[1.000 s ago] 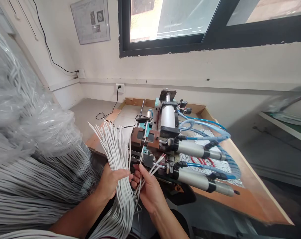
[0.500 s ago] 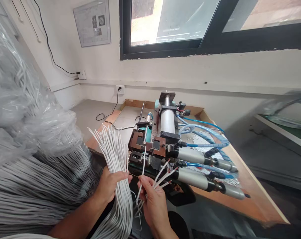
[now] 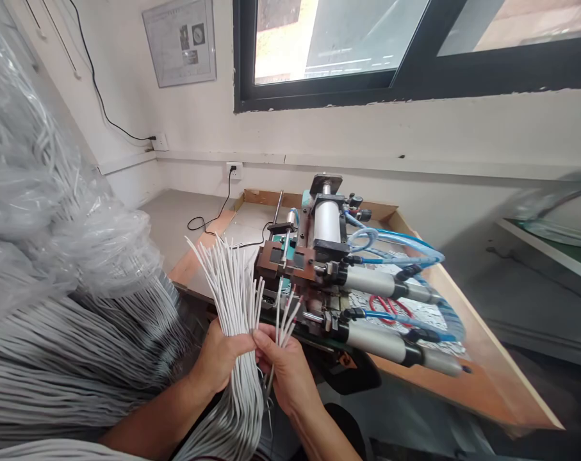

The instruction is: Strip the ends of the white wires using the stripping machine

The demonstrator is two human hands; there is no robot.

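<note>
White walls (image 3: pixel 194 128) and a dark window frame (image 3: pixel 319 99) back your corner of the workroom, where a framed sheet (image 3: pixel 179 45) hangs above a wall outlet (image 3: pixel 234 171) and its black cord trails down to the grey tabletop (image 3: pixel 175 214). Your left hand (image 3: pixel 225 355) is closed around a thick bundle of white wires (image 3: pixel 230 294), held upright just left of the machine (image 3: pixel 327 221), with the tips fanned out above your thumb and the lengths hanging down below. Your right hand (image 3: pixel 285 365) grips a few separate wires (image 3: pixel 284 323), some showing reddish ends, its thumb meeting the right edge of the bundle.

Directly beyond your hands, the machine rises from a wood-rimmed tray (image 3: pixel 463 384), its near left side partly covered by the bundle and the separate wires. Two silver cylinders (image 3: pixel 376 342) jut to the right, one nearer you than the other, while blue hoses (image 3: pixel 415 259) loop behind them over a litter of white scraps (image 3: pixel 429 314), near a red loop (image 3: pixel 374 308). Plastic-wrapped stock (image 3: pixel 88 250) crowds your left side, with masses of grey-white cable (image 3: pixel 69 358) spreading beneath it beside your left forearm. Far right, a shelf (image 3: pixel 549 246) carries something in clear plastic.
</note>
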